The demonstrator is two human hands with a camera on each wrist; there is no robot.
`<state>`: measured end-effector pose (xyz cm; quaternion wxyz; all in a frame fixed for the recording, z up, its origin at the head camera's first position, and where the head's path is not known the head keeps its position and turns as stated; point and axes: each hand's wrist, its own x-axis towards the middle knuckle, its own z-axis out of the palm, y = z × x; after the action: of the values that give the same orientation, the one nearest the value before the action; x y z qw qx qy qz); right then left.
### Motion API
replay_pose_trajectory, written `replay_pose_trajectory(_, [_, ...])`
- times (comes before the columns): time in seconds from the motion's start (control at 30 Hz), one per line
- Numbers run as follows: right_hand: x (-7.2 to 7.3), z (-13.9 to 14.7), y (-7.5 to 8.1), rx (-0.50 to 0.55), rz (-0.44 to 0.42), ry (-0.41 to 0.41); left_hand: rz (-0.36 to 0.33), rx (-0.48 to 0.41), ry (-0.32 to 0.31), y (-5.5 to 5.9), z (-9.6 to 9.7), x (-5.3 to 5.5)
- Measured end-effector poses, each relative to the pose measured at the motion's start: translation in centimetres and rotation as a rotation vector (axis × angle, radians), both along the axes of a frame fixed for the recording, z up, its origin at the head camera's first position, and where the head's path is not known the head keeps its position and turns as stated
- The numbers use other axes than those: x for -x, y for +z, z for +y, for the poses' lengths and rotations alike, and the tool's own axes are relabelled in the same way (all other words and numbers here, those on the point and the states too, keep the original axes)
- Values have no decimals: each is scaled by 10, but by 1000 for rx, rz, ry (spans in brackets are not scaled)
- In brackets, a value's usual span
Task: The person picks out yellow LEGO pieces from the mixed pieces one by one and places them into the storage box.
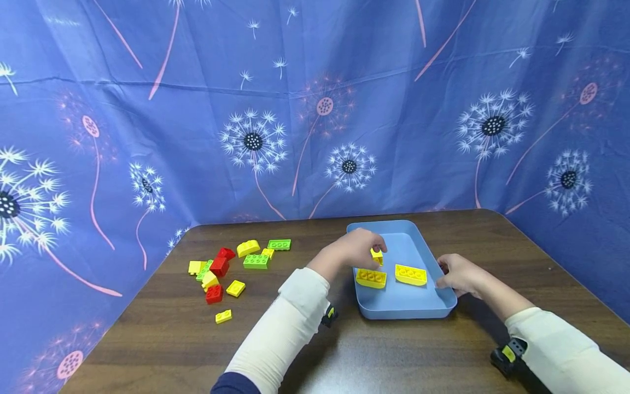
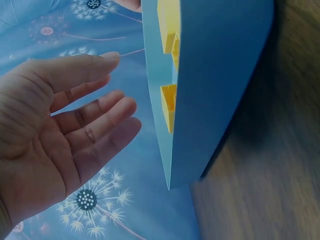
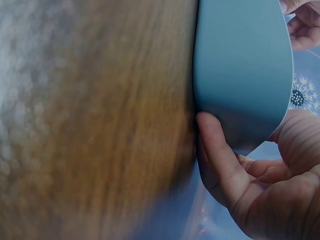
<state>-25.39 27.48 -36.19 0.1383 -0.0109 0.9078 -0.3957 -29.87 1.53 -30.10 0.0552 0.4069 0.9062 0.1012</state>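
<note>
A blue plastic tray [image 1: 410, 243] stands on the table with yellow toy bricks inside. One long yellow brick [image 1: 371, 278] lies near its left wall, and another yellow brick [image 1: 410, 275] lies further right. A third yellow brick [image 1: 377, 256] is partly hidden behind my left hand [image 1: 356, 247]. That hand hovers over the tray's left side; the left wrist view shows its fingers [image 2: 107, 122] loosely spread, with nothing held. My right hand [image 1: 461, 274] grips the tray's right wall near the front corner, fingers outside against the wall and thumb at the rim.
To the left on the brown wooden table [image 1: 162, 334] lie several loose bricks, among them a red brick [image 1: 219, 266], a green brick [image 1: 256, 261] and a small yellow brick [image 1: 223, 316]. A blue dandelion-patterned cloth [image 1: 305, 109] hangs behind the table.
</note>
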Motion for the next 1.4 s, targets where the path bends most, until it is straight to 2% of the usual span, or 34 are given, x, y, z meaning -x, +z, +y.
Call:
replay_pose_trajectory(0.53, [-1,0,2,8,7,-1,21,-46,16,-1,-32,-1])
replay_pose_trajectory(0.77, [-1,1,-1,32,6,3,27,-93,-10,-5,-51,-1])
replay_pose_trajectory(0.93, [-1,1,-1,29,12,3,20,-105,7,-9,-62,-1])
replay_pose_trajectory(1.23, [0,0,-3,35,16,0,38,-102,52,-11,-83,-9])
replay_pose_trajectory(1.4, [-1,1,-3,50,18,7,79,-66,64,-13,-98,-15])
